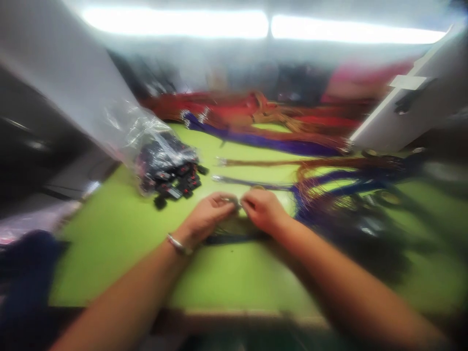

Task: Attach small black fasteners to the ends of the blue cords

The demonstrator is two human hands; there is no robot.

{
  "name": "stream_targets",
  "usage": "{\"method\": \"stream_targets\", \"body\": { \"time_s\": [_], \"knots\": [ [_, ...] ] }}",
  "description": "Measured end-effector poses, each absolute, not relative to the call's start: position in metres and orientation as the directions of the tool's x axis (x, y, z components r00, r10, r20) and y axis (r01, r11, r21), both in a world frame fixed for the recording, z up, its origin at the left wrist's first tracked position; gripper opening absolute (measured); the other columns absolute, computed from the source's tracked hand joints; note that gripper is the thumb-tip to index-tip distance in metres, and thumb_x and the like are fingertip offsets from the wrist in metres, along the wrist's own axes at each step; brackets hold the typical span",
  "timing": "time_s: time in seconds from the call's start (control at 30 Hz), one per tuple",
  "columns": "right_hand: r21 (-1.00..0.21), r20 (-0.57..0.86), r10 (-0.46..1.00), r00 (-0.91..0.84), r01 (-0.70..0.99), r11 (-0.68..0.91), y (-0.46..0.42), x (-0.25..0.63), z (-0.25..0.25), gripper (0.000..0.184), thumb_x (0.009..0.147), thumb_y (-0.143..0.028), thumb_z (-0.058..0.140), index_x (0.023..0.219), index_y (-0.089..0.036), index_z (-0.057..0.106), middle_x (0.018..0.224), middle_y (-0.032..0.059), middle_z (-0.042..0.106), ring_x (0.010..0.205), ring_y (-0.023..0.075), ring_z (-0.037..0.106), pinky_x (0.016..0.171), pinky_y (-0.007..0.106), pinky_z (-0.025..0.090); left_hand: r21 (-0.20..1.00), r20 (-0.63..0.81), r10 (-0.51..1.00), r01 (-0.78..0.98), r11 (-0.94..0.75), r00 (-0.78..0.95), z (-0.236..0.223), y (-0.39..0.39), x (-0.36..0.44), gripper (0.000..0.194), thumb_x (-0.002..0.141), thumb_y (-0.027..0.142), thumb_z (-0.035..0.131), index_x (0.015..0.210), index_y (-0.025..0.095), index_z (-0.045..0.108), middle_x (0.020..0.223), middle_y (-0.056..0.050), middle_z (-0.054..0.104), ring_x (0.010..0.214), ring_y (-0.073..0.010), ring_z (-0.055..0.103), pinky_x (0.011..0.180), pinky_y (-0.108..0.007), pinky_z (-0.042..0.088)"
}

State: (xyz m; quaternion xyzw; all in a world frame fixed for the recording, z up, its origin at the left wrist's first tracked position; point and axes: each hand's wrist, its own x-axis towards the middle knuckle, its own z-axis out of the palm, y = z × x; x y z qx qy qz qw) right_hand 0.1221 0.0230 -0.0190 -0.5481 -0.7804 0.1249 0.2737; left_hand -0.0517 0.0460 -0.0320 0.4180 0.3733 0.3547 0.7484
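My left hand (212,214), with a silver bracelet at the wrist, is closed in a pinch on a small dark connector (234,200); motion blur hides its details. Close beside it, the fingertips of my right hand (266,210) are pinched together at a tiny pale piece (240,205), too blurred to name. The two hands nearly meet over the green tabletop (234,278). Just beyond them lie a thin blue wire bundle (252,184) and a brown wire bundle (263,162), their metal ends pointing left.
A clear plastic bag (141,129) spills black connectors (179,183) at the left. Purple wires (270,144) and red-orange wires (234,105) lie across the back. Tangled blue wires (310,207) are at the right. A grey panel (402,112) rises at the right, a white one (69,73) at the left.
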Motion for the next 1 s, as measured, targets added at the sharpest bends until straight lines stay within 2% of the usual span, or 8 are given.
{"method": "stream_targets", "body": {
  "time_s": [0.07,0.17,0.43,0.57,0.77,0.9,1.0],
  "knots": [
    [-0.683,0.213,0.966,-0.143,0.686,0.252,0.026,0.124,-0.017,0.013,0.076,-0.016,0.053,0.068,-0.016,0.063,0.065,0.0005,0.063,0.059,0.0095,0.052,0.059,0.021,0.036,0.883,-0.266,0.844,-0.233,0.407,0.466,-0.031,0.046,-0.052,0.037,0.063,0.020,0.077,0.095,0.011,0.062,0.083,-0.007,0.069,0.072,-0.0133,0.065,0.073,-0.026,0.051],
    [-0.796,0.124,0.991,-0.051,0.591,0.129,0.029,0.126,-0.015,0.009,0.070,-0.014,0.055,0.067,-0.015,0.063,0.061,-0.0016,0.063,0.055,0.0082,0.051,0.056,0.019,0.038,0.883,-0.270,0.844,-0.230,0.409,0.463,-0.031,0.046,-0.052,0.036,0.064,0.020,0.077,0.096,0.012,0.062,0.081,-0.006,0.069,0.071,-0.0125,0.065,0.072,-0.024,0.050],
    [-0.739,0.220,0.973,-0.064,0.641,0.209,0.026,0.122,-0.020,0.010,0.071,-0.014,0.054,0.065,-0.015,0.062,0.060,-0.0013,0.061,0.055,0.0078,0.048,0.056,0.019,0.035,0.925,-0.200,0.864,-0.203,0.322,0.461,-0.039,0.046,-0.051,0.032,0.067,0.021,0.075,0.095,0.014,0.063,0.084,-0.006,0.068,0.075,-0.0140,0.064,0.073,-0.027,0.050],
    [-0.716,0.224,0.971,-0.080,0.663,0.219,0.025,0.120,-0.025,0.011,0.072,-0.014,0.054,0.064,-0.016,0.061,0.059,-0.0012,0.060,0.054,0.0081,0.046,0.055,0.020,0.034,0.952,-0.143,0.881,-0.180,0.246,0.450,-0.043,0.046,-0.050,0.029,0.066,0.020,0.075,0.093,0.014,0.065,0.089,-0.007,0.069,0.078,-0.0143,0.063,0.073,-0.027,0.049],
    [-0.703,0.233,0.967,-0.100,0.670,0.239,0.027,0.121,-0.027,0.011,0.072,-0.013,0.053,0.063,-0.015,0.060,0.059,-0.0012,0.059,0.055,0.0083,0.045,0.056,0.020,0.034,0.968,-0.149,0.861,-0.107,0.228,0.486,-0.043,0.045,-0.050,0.027,0.066,0.023,0.075,0.090,0.014,0.066,0.089,-0.007,0.069,0.072,-0.0139,0.063,0.071,-0.027,0.048],
    [-0.715,0.152,0.984,-0.093,0.677,0.174,0.027,0.124,-0.019,0.012,0.074,-0.018,0.054,0.065,-0.015,0.061,0.062,-0.0010,0.060,0.057,0.0082,0.047,0.055,0.019,0.033,0.974,-0.133,0.884,-0.104,0.199,0.447,-0.039,0.044,-0.049,0.029,0.067,0.025,0.074,0.093,0.015,0.065,0.088,-0.006,0.069,0.072,-0.0133,0.062,0.070,-0.026,0.048],
    [-0.672,0.080,0.981,-0.179,0.717,0.186,0.023,0.123,-0.006,0.015,0.075,-0.029,0.058,0.071,-0.015,0.064,0.066,0.0001,0.063,0.059,0.0088,0.049,0.054,0.020,0.032,0.974,-0.137,0.905,-0.114,0.198,0.403,-0.035,0.043,-0.049,0.033,0.066,0.026,0.075,0.095,0.016,0.064,0.085,-0.005,0.069,0.067,-0.0116,0.061,0.067,-0.024,0.048]
  ]
}}
